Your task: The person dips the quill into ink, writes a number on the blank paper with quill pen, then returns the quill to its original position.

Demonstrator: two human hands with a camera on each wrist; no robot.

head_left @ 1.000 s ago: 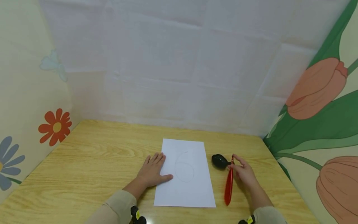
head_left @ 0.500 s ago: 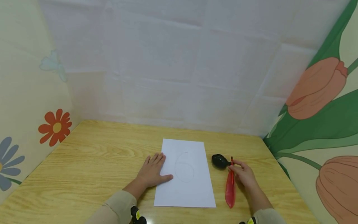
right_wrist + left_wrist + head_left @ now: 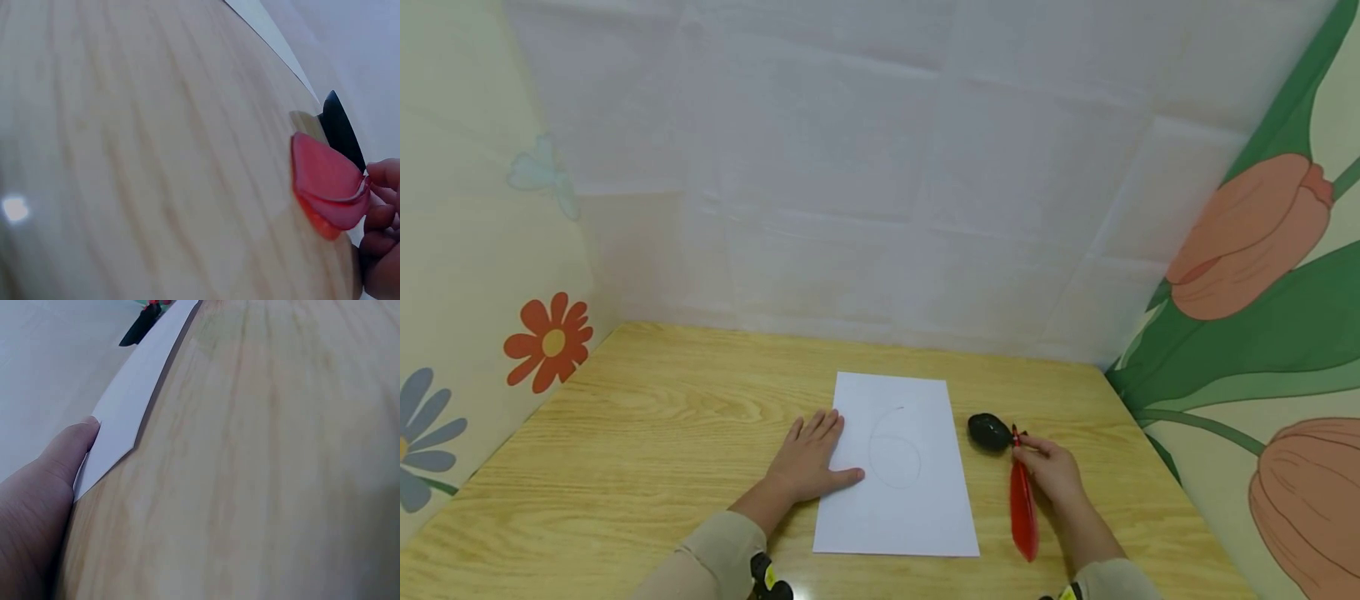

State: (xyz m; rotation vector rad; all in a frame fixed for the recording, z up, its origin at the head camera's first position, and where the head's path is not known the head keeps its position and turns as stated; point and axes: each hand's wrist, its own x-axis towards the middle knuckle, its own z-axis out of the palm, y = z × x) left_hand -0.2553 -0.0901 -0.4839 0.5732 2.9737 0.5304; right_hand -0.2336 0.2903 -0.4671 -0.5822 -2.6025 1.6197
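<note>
A sheet of white paper (image 3: 906, 521) lies on the wooden table, with a thin pencil-like outline resembling a 6 on it. My left hand (image 3: 808, 458) rests across its left edge, fingers spread and thumb on the sheet. In the left wrist view the thumb (image 3: 75, 437) touches the paper's edge. My right hand (image 3: 1052, 471) pinches a red, glossy, feather-shaped thing (image 3: 1023, 517) near its narrow dark top end. Its broad end points toward me; the right wrist view shows a fold across it (image 3: 325, 175). A shiny black oval thing (image 3: 988, 432) with a short stub lies just left of the right fingertips.
The wooden table (image 3: 700, 400) reaches back to a white creased cloth (image 3: 820, 208). Flower-printed panels stand at the left (image 3: 460, 250) and right (image 3: 1247, 350). Both forearms come from the front edge, black straps at the wrists.
My right hand has drawn slightly down with the red thing, whose upper tip is lower and further left while its broad end has swung right. Left hand, paper and black oval look unchanged.
</note>
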